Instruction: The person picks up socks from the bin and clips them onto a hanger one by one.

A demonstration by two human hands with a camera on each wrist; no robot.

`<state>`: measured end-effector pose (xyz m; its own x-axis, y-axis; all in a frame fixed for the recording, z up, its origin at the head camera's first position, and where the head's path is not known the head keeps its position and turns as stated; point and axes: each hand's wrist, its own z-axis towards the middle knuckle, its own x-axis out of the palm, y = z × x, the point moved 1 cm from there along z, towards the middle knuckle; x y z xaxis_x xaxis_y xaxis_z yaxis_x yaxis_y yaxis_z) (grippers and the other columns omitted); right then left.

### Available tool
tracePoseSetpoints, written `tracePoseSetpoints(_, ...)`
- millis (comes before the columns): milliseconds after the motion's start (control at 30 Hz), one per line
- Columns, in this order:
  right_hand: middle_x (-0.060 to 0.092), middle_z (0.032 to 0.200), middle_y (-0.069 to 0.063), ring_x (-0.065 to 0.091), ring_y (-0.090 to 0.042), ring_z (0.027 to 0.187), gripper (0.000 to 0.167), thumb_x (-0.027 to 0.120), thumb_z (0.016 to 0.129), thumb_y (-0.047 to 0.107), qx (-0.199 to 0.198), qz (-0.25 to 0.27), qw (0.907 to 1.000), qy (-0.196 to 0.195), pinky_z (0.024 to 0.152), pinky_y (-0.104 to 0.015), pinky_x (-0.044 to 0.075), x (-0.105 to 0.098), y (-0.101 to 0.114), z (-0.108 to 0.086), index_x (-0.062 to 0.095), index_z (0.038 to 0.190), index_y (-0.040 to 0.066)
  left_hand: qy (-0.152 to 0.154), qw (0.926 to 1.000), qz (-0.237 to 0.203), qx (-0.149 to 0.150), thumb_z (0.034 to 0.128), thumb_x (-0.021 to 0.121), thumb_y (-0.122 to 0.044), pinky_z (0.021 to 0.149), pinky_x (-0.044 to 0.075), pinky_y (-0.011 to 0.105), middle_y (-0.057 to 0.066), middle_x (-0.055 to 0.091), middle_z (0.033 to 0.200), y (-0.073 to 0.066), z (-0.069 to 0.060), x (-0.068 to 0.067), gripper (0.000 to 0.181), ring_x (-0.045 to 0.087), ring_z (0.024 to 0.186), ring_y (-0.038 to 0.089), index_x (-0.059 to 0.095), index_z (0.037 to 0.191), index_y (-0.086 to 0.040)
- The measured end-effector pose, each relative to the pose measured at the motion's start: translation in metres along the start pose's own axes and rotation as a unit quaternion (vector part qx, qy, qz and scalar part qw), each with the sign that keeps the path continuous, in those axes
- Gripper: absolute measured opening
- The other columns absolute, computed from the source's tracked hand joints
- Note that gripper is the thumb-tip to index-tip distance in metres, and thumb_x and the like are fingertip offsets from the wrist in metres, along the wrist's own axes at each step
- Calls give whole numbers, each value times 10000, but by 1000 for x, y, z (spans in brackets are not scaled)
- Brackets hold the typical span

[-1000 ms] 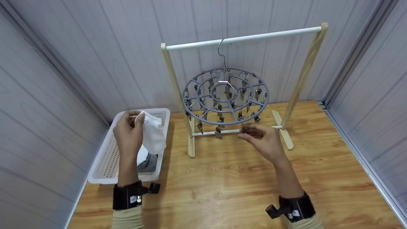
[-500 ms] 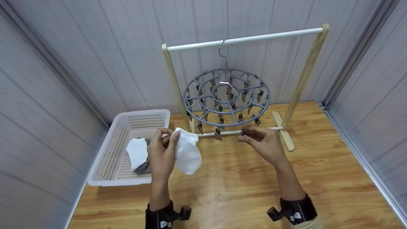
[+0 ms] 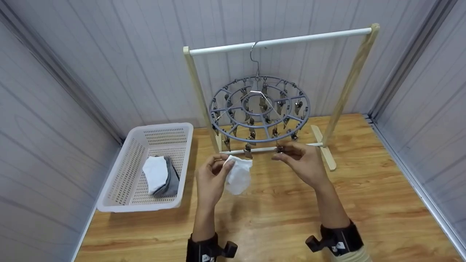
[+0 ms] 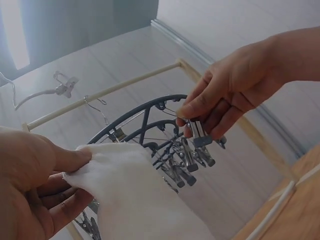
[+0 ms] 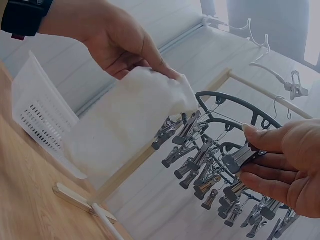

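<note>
White cloth (image 3: 238,178), pinched in the left hand's (image 3: 213,178) bent fingers, moved toward the hanger's (image 3: 260,141) front edge. Below it, the right hand (image 3: 305,164) likewise pinched a clip (image 5: 240,158).

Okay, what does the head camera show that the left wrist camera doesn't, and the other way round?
Head only: the white basket with white and gray fabric inside. Left wrist only: a bright light strip and a pale clamp-like fitting. Both: the left hand pinching a white cloth, the right hand holding a metal clip, the round hanger and the rack.
</note>
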<state>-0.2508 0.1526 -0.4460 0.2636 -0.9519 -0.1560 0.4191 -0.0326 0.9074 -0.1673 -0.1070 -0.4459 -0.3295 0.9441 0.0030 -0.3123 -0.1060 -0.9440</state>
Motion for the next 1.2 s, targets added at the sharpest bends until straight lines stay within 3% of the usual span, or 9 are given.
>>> tracePoseSetpoints(300,784,1026,-163,783,-224,908,253,845,898,51,-69,93,9998,-162,800,-347,639,5,3,3,765,1126,-23,244,9996,107,132,954,800,-79,746,588,251,113,793,906,10,0,19,145,756,841,233,735,1034,23)
tracePoseSetpoints(467,792,994,-144,782,-249,876,253,869,866,42,-31,246,9995,-190,796,-355,640,6,0,1,787,1102,5,470,9989,-79,-8,947,802,-55,766,593,259,127,790,920,15,-3,26,143,755,870,235,730,1030,36)
tracePoseSetpoints(867,763,1051,-216,761,-218,907,356,814,915,-5,534,459,9974,-127,837,-308,625,5,3,-2,708,1247,-77,644,9977,-183,-102,936,799,-13,782,610,282,147,788,936,25,-7,30,130,764,886,216,727,1025,50)
tracePoseSetpoints(1200,767,1040,-175,764,-253,909,296,820,909,-13,663,781,9946,-155,834,-349,633,2,7,-2,719,1180,-74,734,9973,-58,30,937,809,-43,741,597,267,116,788,914,22,-5,33,121,761,863,220,736,1011,20)
